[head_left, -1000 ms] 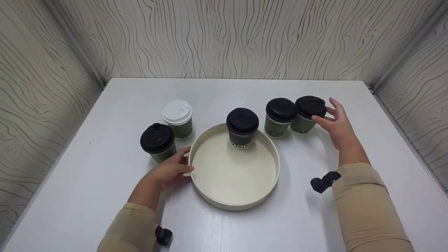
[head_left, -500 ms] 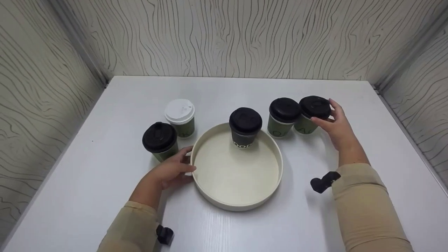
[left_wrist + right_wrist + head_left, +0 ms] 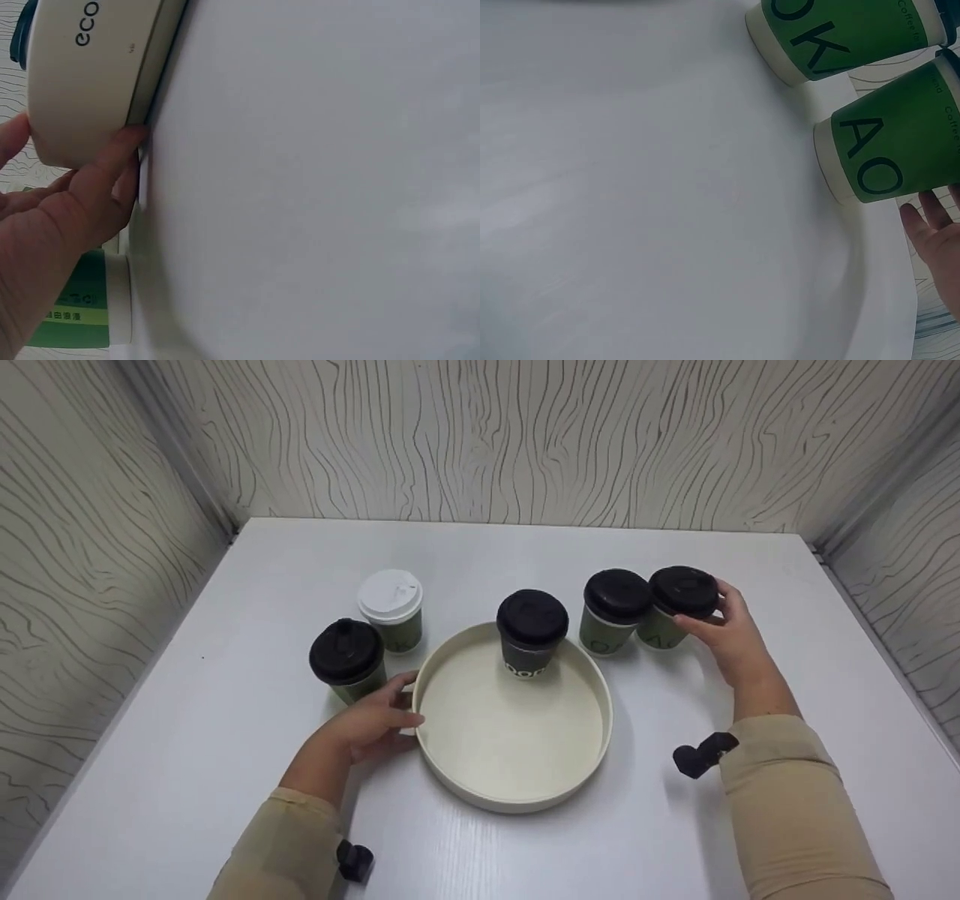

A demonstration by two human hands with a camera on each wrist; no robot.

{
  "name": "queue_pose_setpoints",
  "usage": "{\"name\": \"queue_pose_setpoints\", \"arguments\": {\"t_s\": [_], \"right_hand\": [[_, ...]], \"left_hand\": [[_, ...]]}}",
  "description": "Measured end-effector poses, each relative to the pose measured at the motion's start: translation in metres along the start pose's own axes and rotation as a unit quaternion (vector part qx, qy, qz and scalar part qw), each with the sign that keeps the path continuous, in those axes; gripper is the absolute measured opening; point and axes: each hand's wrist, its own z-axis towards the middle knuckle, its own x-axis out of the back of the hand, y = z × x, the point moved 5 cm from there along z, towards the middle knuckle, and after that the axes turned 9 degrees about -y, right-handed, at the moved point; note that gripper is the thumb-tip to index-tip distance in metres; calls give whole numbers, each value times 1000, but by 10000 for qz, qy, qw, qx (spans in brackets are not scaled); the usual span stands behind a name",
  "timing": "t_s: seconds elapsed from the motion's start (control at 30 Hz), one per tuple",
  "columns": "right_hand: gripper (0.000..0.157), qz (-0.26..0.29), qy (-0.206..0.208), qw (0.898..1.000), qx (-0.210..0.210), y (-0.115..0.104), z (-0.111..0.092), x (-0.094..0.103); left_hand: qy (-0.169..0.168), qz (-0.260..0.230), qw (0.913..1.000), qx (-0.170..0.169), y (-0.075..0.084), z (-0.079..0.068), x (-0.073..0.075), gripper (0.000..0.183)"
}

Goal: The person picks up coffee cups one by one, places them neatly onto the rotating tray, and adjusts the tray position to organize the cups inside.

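My left hand (image 3: 375, 724) grips the left side of a round cream tray (image 3: 510, 750), thumb over the rim and fingers along the outer wall. In the left wrist view, fingertips reach the tray's lower edge near printed "eco" lettering. My right hand (image 3: 735, 637) holds the rightmost green paper coffee cup (image 3: 662, 628), its thumb in front and fingers around the far right side by the black lid. That cup (image 3: 900, 135) stands upright beside another green coffee cup (image 3: 602, 634) with a black lid. Inside the tray, toward its back, stands a dark coffee cup (image 3: 529, 656).
Left of the tray are a green cup with a white lid (image 3: 390, 596) and, nearer, one with a black lid (image 3: 346, 652), close to my left fingers. Everything is on a white table (image 3: 187, 750) bounded by wood-grain-patterned panels (image 3: 480, 442).
My right hand has closed in around the rightmost cup, fingers coming from spread to around its side. The view has shifted slightly; the left hand stays on the tray.
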Motion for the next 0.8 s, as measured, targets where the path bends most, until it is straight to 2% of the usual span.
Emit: {"name": "queue_pose_setpoints", "arguments": {"t_s": [0.53,0.67,0.8], "right_hand": [[83,45,99,9992,382,4,2,3],[78,196,225,9978,591,5,3,0],[77,151,363,9976,567,6,3,-1]], "left_hand": [[-11,89,9999,78,-2,2,2,72],[24,105,9999,97,-2,1,2,72],[44,89,9999,103,-2,1,3,72]]}}
